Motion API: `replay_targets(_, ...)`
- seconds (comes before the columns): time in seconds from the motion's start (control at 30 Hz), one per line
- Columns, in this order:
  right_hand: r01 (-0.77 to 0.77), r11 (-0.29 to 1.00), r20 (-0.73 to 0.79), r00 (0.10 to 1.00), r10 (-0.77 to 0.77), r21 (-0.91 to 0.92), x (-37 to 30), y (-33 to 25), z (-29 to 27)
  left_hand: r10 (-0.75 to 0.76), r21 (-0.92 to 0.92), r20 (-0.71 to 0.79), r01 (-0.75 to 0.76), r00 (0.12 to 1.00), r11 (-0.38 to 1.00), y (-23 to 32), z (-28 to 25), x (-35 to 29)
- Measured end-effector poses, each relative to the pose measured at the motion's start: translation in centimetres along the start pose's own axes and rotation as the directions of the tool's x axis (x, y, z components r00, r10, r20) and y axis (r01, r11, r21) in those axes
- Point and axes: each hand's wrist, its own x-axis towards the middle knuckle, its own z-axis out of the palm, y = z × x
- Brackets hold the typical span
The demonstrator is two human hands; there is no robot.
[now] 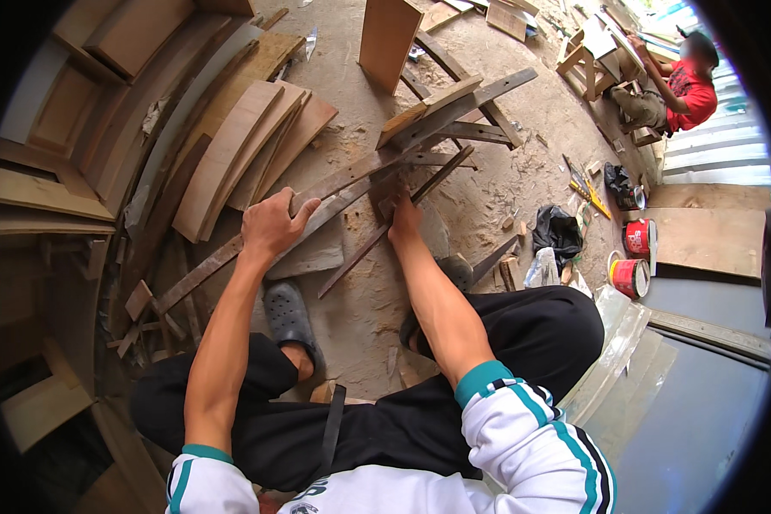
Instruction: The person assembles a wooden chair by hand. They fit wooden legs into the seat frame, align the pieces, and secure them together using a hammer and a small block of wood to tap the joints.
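Observation:
Before me on the floor lies a frame of dark wooden slats, its pieces crossing at angles. My left hand [274,225] is closed on a long wooden bar [343,176], with the thumb lying along its upper side. Near the crossing, my right hand [404,216] grips a narrower wooden slat [351,264], its fingers partly hidden. A pale board [452,92] lies across the far part of the frame. Another flat panel [389,43] stands upright behind it. Under the bars, by my left clog [291,319], is a flat grey slab [315,257].
Curved boards [236,158] are stacked at the left, beside wooden shelving [38,206]. At right are a black plastic bag [558,233], red cans [630,276], yellow-handled tools [593,195] and a grey sheet [702,403]. A person in red [692,94] sits working at the far right.

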Motion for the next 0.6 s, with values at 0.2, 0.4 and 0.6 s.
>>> replay_targets(0.2,-0.001,1.000,-0.086,0.996,0.000,-0.013,-4.1,-1.9,-0.8,-0.003,0.030,-0.105,0.006,0.994,1.000,0.5,0.6,-1.4)
replay_targets(0.4,-0.034,0.999,-0.129,0.991,0.031,-0.019,-5.8,-2.6,-1.2,-0.030,0.041,-0.082,0.033,0.996,0.999,1.1,0.5,-2.2)
replay_targets(0.6,-0.068,0.997,-0.103,0.993,0.064,-0.034,-7.0,-2.6,-1.2,-0.040,0.071,-0.096,0.047,0.995,0.996,0.8,0.9,-2.8)
